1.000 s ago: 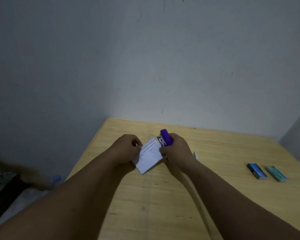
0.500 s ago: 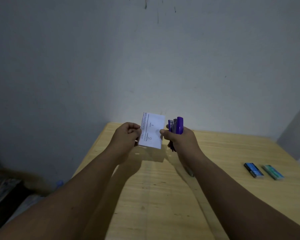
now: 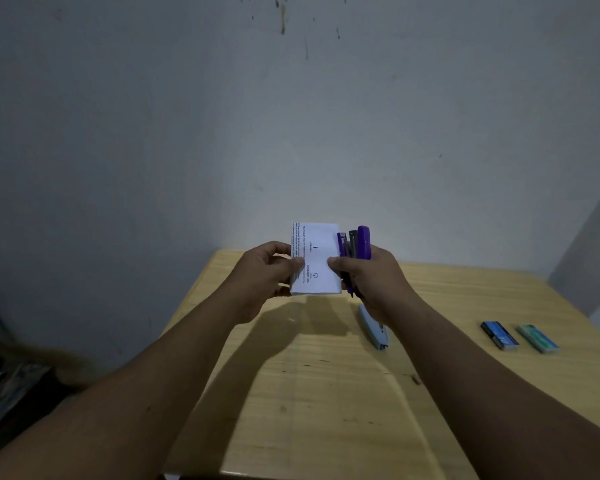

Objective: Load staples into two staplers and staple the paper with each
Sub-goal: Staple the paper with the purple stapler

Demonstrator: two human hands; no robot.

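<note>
On the wooden table (image 3: 326, 393) we see a pale blue stapler (image 3: 373, 329) lying flat, its far end hidden behind our right wrist. Well out at three o'clock sit two small staple boxes side by side, a blue staple box (image 3: 499, 336) and a teal staple box (image 3: 538, 338), just apart from each other. A grey wall (image 3: 291, 116) fills everything at twelve o'clock (a few dark streaks run near its top).

Our left hand (image 3: 264, 278) is lifted above the table, thumb and fingers pinched on the nine o'clock edge of the folded printed paper (image 3: 316, 258), which stands upright. Our right hand (image 3: 371, 278) is wrapped around the purple stapler (image 3: 357, 247), held nose-up, while its thumb presses the paper's three o'clock edge, so paper and stapler touch.
</note>
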